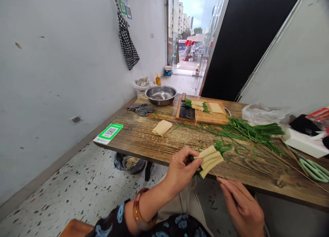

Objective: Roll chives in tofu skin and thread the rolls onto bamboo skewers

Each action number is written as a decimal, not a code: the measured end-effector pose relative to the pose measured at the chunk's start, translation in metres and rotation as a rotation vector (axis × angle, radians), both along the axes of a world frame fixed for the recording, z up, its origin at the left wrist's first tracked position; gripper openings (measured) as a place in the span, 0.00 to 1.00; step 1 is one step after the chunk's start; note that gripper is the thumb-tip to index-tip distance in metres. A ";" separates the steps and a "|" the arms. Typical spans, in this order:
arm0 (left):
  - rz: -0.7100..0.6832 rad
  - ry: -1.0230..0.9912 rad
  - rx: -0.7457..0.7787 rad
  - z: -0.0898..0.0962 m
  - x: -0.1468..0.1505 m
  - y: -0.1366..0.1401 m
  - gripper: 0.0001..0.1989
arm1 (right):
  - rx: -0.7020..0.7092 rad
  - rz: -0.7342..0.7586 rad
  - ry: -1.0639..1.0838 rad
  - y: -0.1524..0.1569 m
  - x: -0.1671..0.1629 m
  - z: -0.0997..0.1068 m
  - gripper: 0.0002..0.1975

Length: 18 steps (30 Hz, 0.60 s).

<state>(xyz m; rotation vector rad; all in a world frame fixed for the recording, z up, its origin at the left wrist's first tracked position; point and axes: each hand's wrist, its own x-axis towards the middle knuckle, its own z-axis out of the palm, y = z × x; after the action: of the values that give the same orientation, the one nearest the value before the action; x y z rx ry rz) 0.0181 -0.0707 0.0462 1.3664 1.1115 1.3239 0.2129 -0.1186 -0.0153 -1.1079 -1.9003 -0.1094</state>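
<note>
My left hand (183, 166) pinches a row of tofu-skin rolls (211, 158) between thumb and fingers. Green chives stick out at both ends of the rolls. Below them, my right hand (241, 204) is closed on thin bamboo skewers (221, 171) that run up to the rolls; how deep they go in is hidden. Both hands are at the front edge of the wooden table (144, 141). A small stack of tofu-skin sheets (162, 127) lies beyond my left hand, and loose chives (252, 129) are heaped beyond the rolls to the right.
On a cutting board (213, 118) are a cleaver (187, 111), finished-looking rolls (197, 105) and tofu sheets (216, 108). A steel basin (161, 95) and grey cloth (141, 109) stand at the back left. Green-handled scissors (315, 170) and a white box (303, 142) are at right.
</note>
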 end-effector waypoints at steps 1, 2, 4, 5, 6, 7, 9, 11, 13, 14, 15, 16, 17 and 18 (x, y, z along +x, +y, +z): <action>-0.005 -0.006 0.001 0.000 0.000 0.000 0.03 | 0.001 -0.002 0.000 0.000 0.000 0.000 0.09; -0.009 -0.010 0.002 0.000 0.000 0.000 0.03 | 0.001 -0.006 0.001 0.000 -0.001 0.001 0.09; -0.008 -0.007 0.008 0.001 0.000 0.000 0.03 | -0.006 -0.010 0.005 -0.001 -0.002 0.001 0.09; -0.004 -0.001 0.013 0.001 0.000 0.000 0.03 | -0.016 -0.014 0.009 -0.001 -0.003 0.002 0.09; 0.002 0.007 0.019 0.001 0.000 0.000 0.03 | -0.026 -0.017 0.016 -0.001 -0.004 0.002 0.09; 0.007 0.015 0.025 0.001 -0.001 0.000 0.03 | -0.032 -0.019 0.022 -0.001 -0.004 0.002 0.09; 0.008 0.026 0.034 0.000 -0.001 0.000 0.03 | -0.034 -0.022 0.028 -0.001 -0.006 0.002 0.09; 0.002 0.024 0.043 -0.001 -0.001 0.000 0.02 | -0.028 -0.026 0.025 -0.002 -0.006 0.000 0.09; -0.003 0.013 0.051 -0.001 0.000 0.000 0.02 | -0.031 -0.035 0.017 -0.002 -0.007 -0.001 0.09; -0.004 0.006 0.053 -0.001 0.000 0.000 0.02 | -0.031 -0.040 0.017 -0.002 -0.007 -0.001 0.09; -0.004 0.001 0.055 -0.001 0.000 0.000 0.02 | -0.035 -0.042 0.021 -0.002 -0.007 0.000 0.09; -0.004 -0.002 0.058 -0.001 0.000 0.000 0.02 | -0.040 -0.041 0.025 -0.002 -0.008 0.000 0.09; -0.005 -0.005 0.059 -0.001 -0.001 0.000 0.02 | -0.045 -0.038 0.031 -0.002 -0.008 0.001 0.09; -0.006 -0.006 0.062 0.000 -0.001 0.000 0.02 | -0.049 -0.034 0.038 -0.002 -0.009 0.002 0.09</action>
<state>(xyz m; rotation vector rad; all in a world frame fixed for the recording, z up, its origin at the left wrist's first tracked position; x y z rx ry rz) 0.0175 -0.0707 0.0460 1.4089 1.0695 1.3666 0.2037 -0.1210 -0.0131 -1.1671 -1.8599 -0.0608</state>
